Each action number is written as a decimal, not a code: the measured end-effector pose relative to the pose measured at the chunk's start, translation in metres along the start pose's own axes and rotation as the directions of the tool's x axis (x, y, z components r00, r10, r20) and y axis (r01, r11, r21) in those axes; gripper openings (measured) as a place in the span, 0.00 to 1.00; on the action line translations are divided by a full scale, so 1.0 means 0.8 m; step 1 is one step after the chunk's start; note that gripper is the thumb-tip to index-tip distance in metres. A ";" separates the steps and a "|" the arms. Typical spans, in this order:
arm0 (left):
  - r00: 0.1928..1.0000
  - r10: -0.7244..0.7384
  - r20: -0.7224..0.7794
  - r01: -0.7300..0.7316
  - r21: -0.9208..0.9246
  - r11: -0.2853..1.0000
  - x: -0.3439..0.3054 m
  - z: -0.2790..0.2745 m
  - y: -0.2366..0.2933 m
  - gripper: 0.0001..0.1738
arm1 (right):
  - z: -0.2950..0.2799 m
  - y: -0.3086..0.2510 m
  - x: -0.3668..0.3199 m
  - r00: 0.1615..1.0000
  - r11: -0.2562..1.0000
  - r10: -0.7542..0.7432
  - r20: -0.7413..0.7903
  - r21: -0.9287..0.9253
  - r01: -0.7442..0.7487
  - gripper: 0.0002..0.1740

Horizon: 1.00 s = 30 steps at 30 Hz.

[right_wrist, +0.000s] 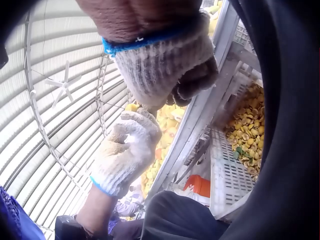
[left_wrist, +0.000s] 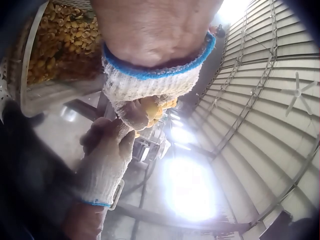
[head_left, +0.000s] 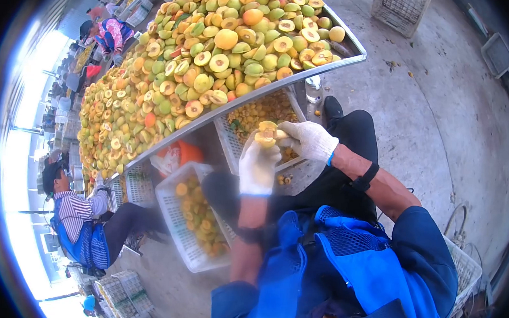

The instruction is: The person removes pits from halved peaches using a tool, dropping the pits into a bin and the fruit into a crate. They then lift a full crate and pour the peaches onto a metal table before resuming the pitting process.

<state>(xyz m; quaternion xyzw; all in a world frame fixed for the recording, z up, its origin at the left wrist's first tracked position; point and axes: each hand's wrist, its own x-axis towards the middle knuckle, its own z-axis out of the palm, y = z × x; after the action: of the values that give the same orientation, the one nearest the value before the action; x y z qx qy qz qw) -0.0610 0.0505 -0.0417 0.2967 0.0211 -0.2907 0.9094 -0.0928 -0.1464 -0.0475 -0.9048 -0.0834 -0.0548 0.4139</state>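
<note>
My gloved left hand (head_left: pixel 259 169) holds a cut yellow apricot (head_left: pixel 266 135) upright in its fingers, brownish flesh facing up. From the right side, my gloved right hand (head_left: pixel 310 140) pinches at the same fruit with curled fingers. Both hands meet in front of the metal-edged table, above a white crate (head_left: pixel 229 142) of fruit pieces. In the right wrist view, a bit of the apricot (right_wrist: pixel 131 107) shows between the two gloves. The left wrist view shows the left glove (left_wrist: pixel 145 87) curled around yellow fruit, the right glove close below.
A metal-rimmed table (head_left: pixel 245 99) carries a large heap of halved apricots (head_left: pixel 203 58). Beneath it are an orange bucket (head_left: pixel 179 156) and another white crate (head_left: pixel 174 212) with fruit. A person in a striped shirt (head_left: pixel 76 208) sits at left. An upturned crate (head_left: pixel 402 4) stands far right.
</note>
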 end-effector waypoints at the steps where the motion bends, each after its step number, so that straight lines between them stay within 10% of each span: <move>1: 1.000 0.000 0.001 0.000 0.005 1.000 0.000 0.002 -0.003 0.22 | 0.000 0.000 0.000 0.999 0.999 0.036 0.033 0.024 -0.036 0.20; 7: 0.989 0.093 -0.114 -0.079 0.122 0.989 0.010 -0.013 -0.014 0.21 | -0.013 -0.002 0.003 1.000 0.998 0.009 0.002 -0.064 -0.009 0.16; 9: 0.990 -0.138 -0.016 0.130 -0.239 0.962 0.018 -0.026 -0.011 0.18 | -0.024 -0.009 0.005 0.994 0.996 0.084 0.072 -0.031 -0.082 0.16; 13: 0.985 -0.172 -0.014 0.161 -0.290 0.943 0.013 -0.015 -0.013 0.17 | -0.032 -0.017 0.007 0.987 0.988 0.128 0.101 -0.100 -0.118 0.16; 19: 0.998 -0.060 -0.030 0.053 -0.206 0.977 0.012 -0.005 -0.011 0.18 | -0.027 -0.016 0.004 0.999 1.000 0.004 -0.045 0.003 -0.004 0.17; 22: 0.990 0.132 -0.056 -0.124 0.117 0.985 0.002 0.023 -0.004 0.20 | -0.024 -0.014 0.004 0.985 0.998 -0.050 -0.167 0.021 0.054 0.17; 30: 0.995 -0.001 -0.095 -0.017 -0.187 0.982 0.020 0.015 -0.002 0.18 | -0.028 -0.030 0.009 0.991 0.991 0.101 -0.083 0.100 -0.093 0.20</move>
<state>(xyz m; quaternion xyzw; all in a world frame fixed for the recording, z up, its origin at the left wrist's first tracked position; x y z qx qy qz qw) -0.0502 0.0343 -0.0359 0.2234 0.0902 -0.2694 0.9324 -0.0913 -0.1474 -0.0138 -0.8837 -0.0237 -0.0701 0.4622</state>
